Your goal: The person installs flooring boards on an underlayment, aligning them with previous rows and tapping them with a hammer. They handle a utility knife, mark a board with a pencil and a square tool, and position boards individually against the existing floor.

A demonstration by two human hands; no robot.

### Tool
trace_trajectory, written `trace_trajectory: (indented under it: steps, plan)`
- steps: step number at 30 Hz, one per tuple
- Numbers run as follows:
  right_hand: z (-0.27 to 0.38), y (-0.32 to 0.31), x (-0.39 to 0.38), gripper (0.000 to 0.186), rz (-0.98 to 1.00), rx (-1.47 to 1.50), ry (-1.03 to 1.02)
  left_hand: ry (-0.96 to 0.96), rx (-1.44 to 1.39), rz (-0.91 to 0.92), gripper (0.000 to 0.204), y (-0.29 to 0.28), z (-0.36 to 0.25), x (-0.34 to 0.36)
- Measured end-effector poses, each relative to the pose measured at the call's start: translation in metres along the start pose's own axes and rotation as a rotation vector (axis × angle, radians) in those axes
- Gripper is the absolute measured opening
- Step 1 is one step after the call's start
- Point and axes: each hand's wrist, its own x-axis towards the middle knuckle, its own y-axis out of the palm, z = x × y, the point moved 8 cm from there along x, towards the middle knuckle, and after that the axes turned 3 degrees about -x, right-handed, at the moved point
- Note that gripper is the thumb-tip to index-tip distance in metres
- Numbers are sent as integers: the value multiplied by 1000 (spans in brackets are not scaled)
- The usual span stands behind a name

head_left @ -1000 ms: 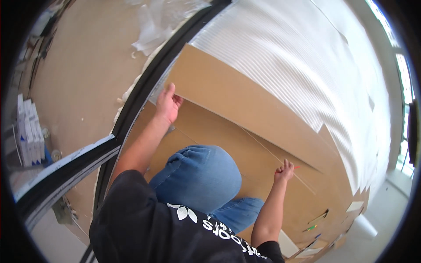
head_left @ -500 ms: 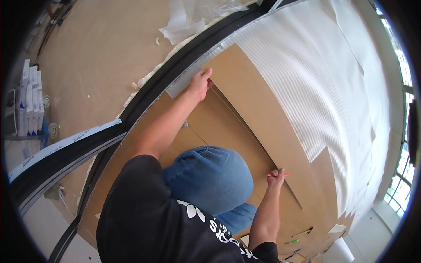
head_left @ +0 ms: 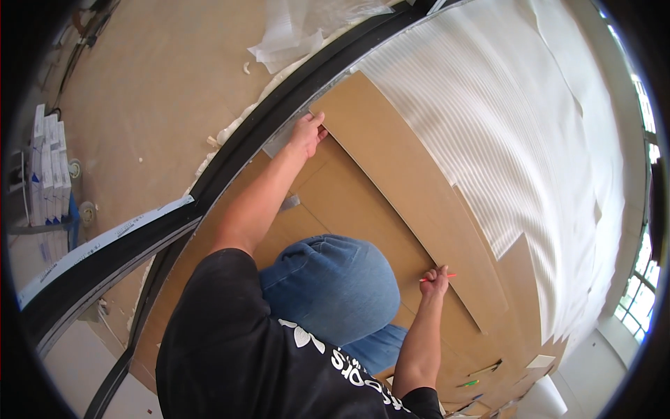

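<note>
A long brown flooring plank [head_left: 398, 153] lies aslant in front of me, across the laid brown planks [head_left: 363, 202]. My left hand [head_left: 307, 134] is closed on its near edge by the far left end, thumb on top and fingers partly hidden under the edge. Farther right along that same edge is my right hand [head_left: 435, 281]. Its fingers are closed round a slim red pencil [head_left: 451, 275] and press against the plank's edge.
Ribbed white underlay [head_left: 481, 112] spreads beyond the plank. A black frame rail [head_left: 237, 150] curves along the left. Several hand tools [head_left: 471, 383] lie at lower right beside a white roll [head_left: 543, 399]. Stacked white packs [head_left: 50, 160] stand far left; clear plastic sheeting [head_left: 296, 31] lies at the top.
The plank's far end has shifted left, nearer the black rail, with my left hand moving along. My right hand, still holding the pencil, has moved slightly left.
</note>
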Motion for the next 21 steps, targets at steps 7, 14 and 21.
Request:
trace_trajectory:
  steps: [7, 14, 21]
  plan:
    - [3, 13, 2, 31, 43, -26, -8, -25, -28, 0, 15, -6, -6, 3]
    - [6, 8, 4, 29, -58, -163, -65, -22, 535, -13, 27, -8, -27, -10]
    - [13, 8, 3, 28, -72, -306, 19, 65, 704, -94, 36, -12, -35, -16]
